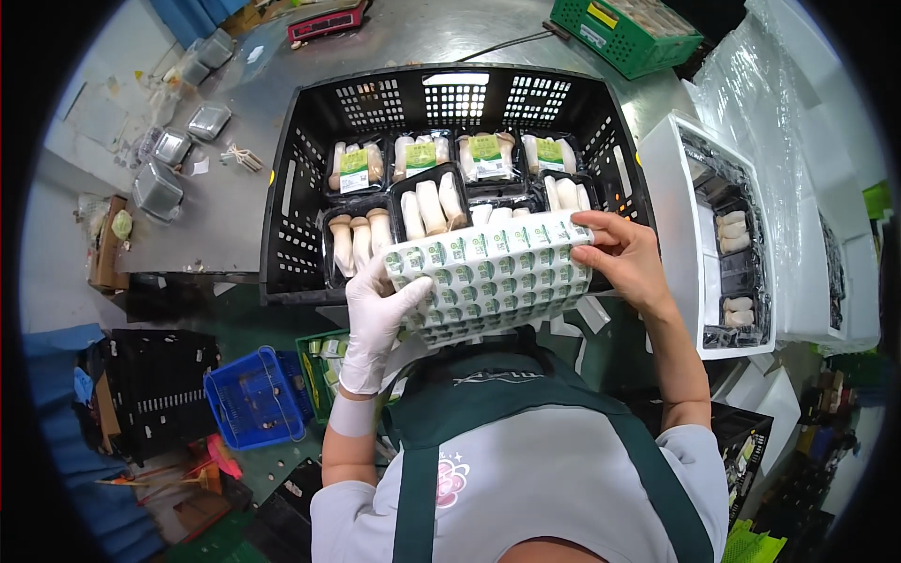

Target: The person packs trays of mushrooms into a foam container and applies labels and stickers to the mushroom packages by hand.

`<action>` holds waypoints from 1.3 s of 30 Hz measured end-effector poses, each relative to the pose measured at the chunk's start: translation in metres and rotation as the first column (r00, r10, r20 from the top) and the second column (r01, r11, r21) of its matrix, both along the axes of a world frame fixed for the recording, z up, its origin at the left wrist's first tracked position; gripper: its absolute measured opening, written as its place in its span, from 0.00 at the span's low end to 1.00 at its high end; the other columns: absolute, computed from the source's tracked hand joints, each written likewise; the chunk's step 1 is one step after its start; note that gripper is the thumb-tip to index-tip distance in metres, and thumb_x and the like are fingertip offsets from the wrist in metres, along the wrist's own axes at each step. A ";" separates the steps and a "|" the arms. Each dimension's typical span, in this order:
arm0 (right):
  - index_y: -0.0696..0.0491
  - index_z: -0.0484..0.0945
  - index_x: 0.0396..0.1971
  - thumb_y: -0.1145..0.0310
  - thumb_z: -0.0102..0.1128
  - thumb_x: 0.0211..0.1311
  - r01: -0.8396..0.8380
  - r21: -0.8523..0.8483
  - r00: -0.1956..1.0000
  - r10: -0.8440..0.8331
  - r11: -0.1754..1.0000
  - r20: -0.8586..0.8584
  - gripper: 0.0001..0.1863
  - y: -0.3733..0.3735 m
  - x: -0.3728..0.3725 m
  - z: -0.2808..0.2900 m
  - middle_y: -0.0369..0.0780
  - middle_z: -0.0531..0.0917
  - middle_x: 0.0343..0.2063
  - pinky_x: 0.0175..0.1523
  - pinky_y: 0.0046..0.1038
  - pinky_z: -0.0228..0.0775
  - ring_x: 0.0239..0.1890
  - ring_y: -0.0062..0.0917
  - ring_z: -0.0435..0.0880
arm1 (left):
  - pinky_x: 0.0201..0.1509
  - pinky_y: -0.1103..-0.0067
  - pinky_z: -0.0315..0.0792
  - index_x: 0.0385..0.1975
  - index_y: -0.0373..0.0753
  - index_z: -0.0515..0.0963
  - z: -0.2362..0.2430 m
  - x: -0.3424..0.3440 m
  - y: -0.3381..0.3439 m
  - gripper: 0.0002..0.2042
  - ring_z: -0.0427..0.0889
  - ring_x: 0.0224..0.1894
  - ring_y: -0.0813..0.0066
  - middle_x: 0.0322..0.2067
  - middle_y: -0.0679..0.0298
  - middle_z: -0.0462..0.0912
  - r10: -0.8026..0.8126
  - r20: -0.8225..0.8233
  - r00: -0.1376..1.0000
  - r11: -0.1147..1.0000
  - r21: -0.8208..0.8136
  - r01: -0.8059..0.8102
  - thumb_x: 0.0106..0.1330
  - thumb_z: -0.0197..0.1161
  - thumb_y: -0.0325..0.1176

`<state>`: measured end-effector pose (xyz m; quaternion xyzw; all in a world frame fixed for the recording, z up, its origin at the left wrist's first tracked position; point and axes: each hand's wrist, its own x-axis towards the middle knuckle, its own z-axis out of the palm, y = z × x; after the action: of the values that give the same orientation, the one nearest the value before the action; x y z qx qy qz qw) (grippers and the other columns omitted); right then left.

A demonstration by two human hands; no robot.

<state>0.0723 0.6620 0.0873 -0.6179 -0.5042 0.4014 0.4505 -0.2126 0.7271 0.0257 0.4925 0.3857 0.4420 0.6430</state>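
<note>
At the centre of the frame both hands hold a sheet of green-and-white stickers (490,275), curved and spread between them. The left hand (375,319), in a white glove, has its grip closed on the sheet's lower left edge, fingers wrapped over the front. The bare right hand (627,255) pinches the sheet's upper right corner between thumb and fingertips. The sheet hangs just above the near wall of a black plastic crate (291,202) that sits on a grey metal surface (235,122) in the upper half of the frame. Inside the crate lie black trays of white mushrooms (432,206); the back row carries green labels, the front row is bare. At the right stands a white foam box (668,225) with more trays. A blue basket (249,399) lies on the floor at lower left.
</note>
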 end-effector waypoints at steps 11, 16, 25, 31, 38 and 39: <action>0.62 0.70 0.49 0.80 0.64 0.49 -0.076 0.026 0.996 0.076 0.997 -0.038 0.24 0.010 -0.015 0.009 0.40 0.83 0.32 0.37 0.16 0.70 0.32 0.14 0.77 | 0.32 0.89 0.70 0.44 0.31 0.75 -0.003 -0.011 0.011 0.16 0.77 0.30 0.84 0.32 0.64 0.81 0.069 0.101 0.993 0.997 -0.044 -0.065 0.54 0.64 0.23; 0.60 0.71 0.49 0.78 0.65 0.48 -0.090 -0.041 0.996 0.089 0.995 -0.028 0.25 0.026 -0.008 0.015 0.38 0.83 0.29 0.35 0.14 0.67 0.31 0.11 0.75 | 0.31 0.89 0.70 0.43 0.32 0.76 -0.009 -0.003 0.017 0.16 0.77 0.29 0.85 0.31 0.65 0.81 0.084 0.099 0.991 0.996 -0.023 -0.083 0.53 0.65 0.21; 0.62 0.76 0.38 0.78 0.66 0.47 -0.166 -0.078 0.986 0.164 0.983 -0.036 0.16 0.061 0.005 0.009 0.38 0.83 0.28 0.36 0.15 0.71 0.30 0.14 0.79 | 0.41 0.86 0.71 0.41 0.32 0.77 -0.009 -0.001 0.032 0.13 0.77 0.34 0.82 0.34 0.64 0.80 0.148 0.045 0.988 0.988 0.033 -0.149 0.55 0.62 0.19; 0.61 0.79 0.26 0.75 0.66 0.49 -0.171 0.095 0.985 0.170 0.981 0.019 0.06 0.078 0.008 -0.007 0.35 0.81 0.21 0.30 0.15 0.68 0.24 0.12 0.76 | 0.31 0.88 0.64 0.31 0.28 0.78 -0.011 0.011 0.041 0.05 0.70 0.27 0.87 0.28 0.69 0.78 0.421 -0.069 0.904 0.866 0.325 -0.379 0.59 0.62 0.23; 0.59 0.73 0.16 0.64 0.61 0.55 -0.194 0.175 0.936 0.129 0.965 0.327 0.16 0.097 0.017 -0.014 0.37 0.72 0.10 0.20 0.21 0.58 0.13 0.16 0.68 | 0.34 0.88 0.66 0.33 0.28 0.79 -0.016 0.028 0.061 0.08 0.71 0.28 0.87 0.25 0.69 0.78 0.583 -0.062 0.810 0.776 0.340 -0.532 0.61 0.60 0.28; 0.60 0.73 0.17 0.64 0.61 0.55 -0.267 0.093 0.917 0.224 0.959 0.329 0.16 0.101 0.022 -0.010 0.37 0.73 0.11 0.20 0.21 0.59 0.13 0.16 0.68 | 0.34 0.88 0.66 0.33 0.28 0.79 -0.015 0.027 0.064 0.08 0.71 0.28 0.87 0.25 0.69 0.78 0.587 -0.059 0.808 0.772 0.340 -0.536 0.61 0.60 0.28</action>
<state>0.0941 0.7627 0.0771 -0.5736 -0.6695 0.3154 0.3512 -0.1854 0.7907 0.0109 0.4823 0.4926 0.6270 0.3628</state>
